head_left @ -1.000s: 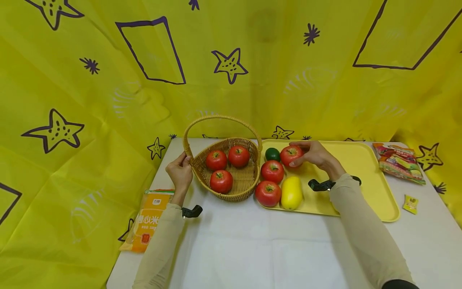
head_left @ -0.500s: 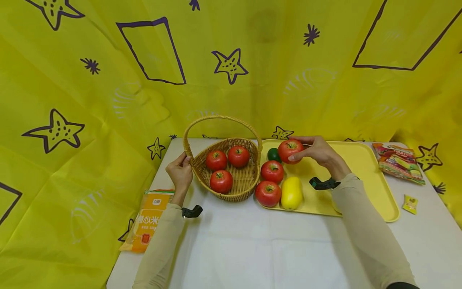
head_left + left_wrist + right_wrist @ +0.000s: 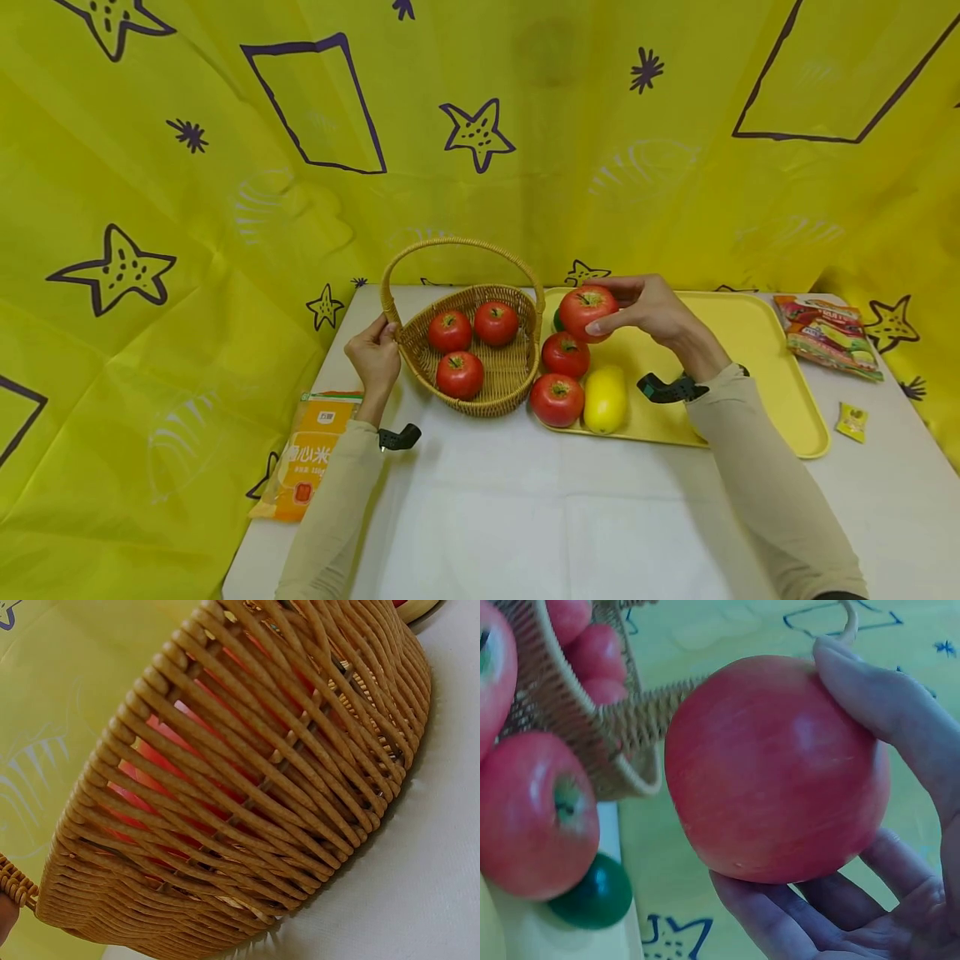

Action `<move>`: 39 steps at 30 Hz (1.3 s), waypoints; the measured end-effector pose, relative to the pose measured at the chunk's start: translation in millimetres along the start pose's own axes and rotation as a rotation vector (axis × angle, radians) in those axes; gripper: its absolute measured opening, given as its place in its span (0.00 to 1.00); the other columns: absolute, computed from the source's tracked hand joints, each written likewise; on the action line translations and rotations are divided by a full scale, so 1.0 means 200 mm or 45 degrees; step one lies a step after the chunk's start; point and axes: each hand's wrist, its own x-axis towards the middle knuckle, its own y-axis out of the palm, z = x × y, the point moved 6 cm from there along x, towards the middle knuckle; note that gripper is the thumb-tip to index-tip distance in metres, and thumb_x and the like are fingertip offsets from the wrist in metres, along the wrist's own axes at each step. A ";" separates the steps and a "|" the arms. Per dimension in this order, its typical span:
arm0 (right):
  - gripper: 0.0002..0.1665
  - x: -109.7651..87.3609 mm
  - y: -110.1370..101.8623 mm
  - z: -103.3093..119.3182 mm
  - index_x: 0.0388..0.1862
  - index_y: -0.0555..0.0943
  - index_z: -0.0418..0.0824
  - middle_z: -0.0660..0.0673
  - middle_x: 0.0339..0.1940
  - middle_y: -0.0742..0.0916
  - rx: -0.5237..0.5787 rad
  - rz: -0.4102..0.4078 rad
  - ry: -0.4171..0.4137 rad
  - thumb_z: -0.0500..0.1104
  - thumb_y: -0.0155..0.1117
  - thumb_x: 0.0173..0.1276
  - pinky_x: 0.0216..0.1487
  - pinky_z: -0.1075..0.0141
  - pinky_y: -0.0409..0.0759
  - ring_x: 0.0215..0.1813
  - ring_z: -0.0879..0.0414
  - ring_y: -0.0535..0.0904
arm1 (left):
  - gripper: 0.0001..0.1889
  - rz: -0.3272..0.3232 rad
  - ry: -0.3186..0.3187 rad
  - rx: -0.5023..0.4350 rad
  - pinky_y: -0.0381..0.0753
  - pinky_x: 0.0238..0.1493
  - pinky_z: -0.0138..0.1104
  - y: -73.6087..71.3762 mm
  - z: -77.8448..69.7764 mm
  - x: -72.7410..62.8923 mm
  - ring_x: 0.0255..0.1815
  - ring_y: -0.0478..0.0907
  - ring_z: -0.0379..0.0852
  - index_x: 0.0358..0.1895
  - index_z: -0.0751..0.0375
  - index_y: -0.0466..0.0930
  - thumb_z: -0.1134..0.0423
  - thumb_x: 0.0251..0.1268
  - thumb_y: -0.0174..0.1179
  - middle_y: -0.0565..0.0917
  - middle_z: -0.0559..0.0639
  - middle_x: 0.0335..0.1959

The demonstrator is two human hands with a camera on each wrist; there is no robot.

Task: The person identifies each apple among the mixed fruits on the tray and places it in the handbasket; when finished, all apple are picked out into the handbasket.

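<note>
My right hand grips a red apple between thumb and fingers, raised over the left end of the yellow tray. In the right wrist view the held apple fills the middle, thumb on top and fingers beneath. My left hand holds the base of the handle of a wicker basket, at its left side. Three red apples lie inside, one of them the front apple. The left wrist view shows the basket's woven side, with red showing through the gaps.
Two more apples sit on the tray, the nearer apple beside a yellow oval fruit. A small dark green fruit is partly hidden behind them. An orange snack bag lies left, a red snack bag and small yellow packet right.
My right hand has lifted the apple off the tray and carried it slightly left, so it now largely covers the green fruit. The left hand and basket stay put.
</note>
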 end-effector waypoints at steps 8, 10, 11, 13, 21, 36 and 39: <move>0.43 -0.02 0.10 0.06 0.74 0.77 0.31 0.57 0.49 0.92 0.075 0.041 -0.088 0.31 0.81 0.58 0.51 0.65 0.89 0.50 0.57 0.90 | 0.08 -0.003 -0.002 0.004 0.75 0.36 0.13 0.00 0.00 0.00 0.40 0.90 0.65 0.45 0.74 0.92 0.79 0.67 0.66 0.91 0.70 0.38; 0.43 -0.02 0.13 0.06 0.74 0.77 0.32 0.54 0.52 0.92 0.077 0.056 -0.100 0.31 0.81 0.58 0.51 0.64 0.89 0.51 0.57 0.90 | 0.08 -0.004 -0.005 0.004 0.75 0.36 0.13 0.00 0.00 0.00 0.40 0.90 0.66 0.45 0.74 0.92 0.79 0.67 0.66 0.91 0.70 0.38; 0.43 -0.02 0.14 0.06 0.74 0.78 0.33 0.52 0.53 0.92 0.076 0.061 -0.106 0.31 0.82 0.58 0.52 0.64 0.89 0.51 0.56 0.89 | 0.08 -0.003 -0.006 0.006 0.75 0.36 0.13 0.00 0.00 0.00 0.40 0.90 0.66 0.45 0.74 0.92 0.78 0.67 0.67 0.91 0.71 0.38; 0.43 -0.03 0.17 0.06 0.74 0.79 0.35 0.49 0.57 0.91 0.054 0.064 -0.120 0.33 0.83 0.57 0.52 0.64 0.89 0.53 0.56 0.88 | 0.08 -0.002 -0.009 0.009 0.75 0.37 0.13 0.00 0.01 0.00 0.41 0.90 0.66 0.45 0.74 0.92 0.78 0.67 0.67 0.90 0.71 0.39; 0.42 -0.02 0.27 0.06 0.72 0.81 0.40 0.41 0.63 0.89 0.025 0.055 -0.160 0.36 0.84 0.57 0.55 0.63 0.87 0.58 0.52 0.85 | 0.08 -0.004 -0.014 0.016 0.75 0.37 0.12 0.00 0.01 0.00 0.41 0.90 0.66 0.46 0.75 0.91 0.79 0.67 0.67 0.90 0.71 0.39; 0.42 -0.03 0.42 0.04 0.69 0.84 0.43 0.39 0.64 0.88 0.098 0.062 -0.133 0.38 0.88 0.53 0.56 0.60 0.88 0.59 0.48 0.85 | 0.08 -0.016 -0.033 -0.009 0.76 0.39 0.13 0.01 0.02 0.00 0.43 0.91 0.66 0.46 0.76 0.91 0.79 0.67 0.66 0.90 0.72 0.40; 0.42 -0.02 0.46 0.04 0.69 0.85 0.44 0.38 0.64 0.87 0.116 0.080 -0.128 0.39 0.88 0.52 0.54 0.58 0.89 0.58 0.47 0.86 | 0.09 -0.019 -0.040 -0.013 0.77 0.39 0.13 0.01 0.03 0.00 0.44 0.91 0.66 0.47 0.76 0.90 0.79 0.67 0.66 0.90 0.72 0.40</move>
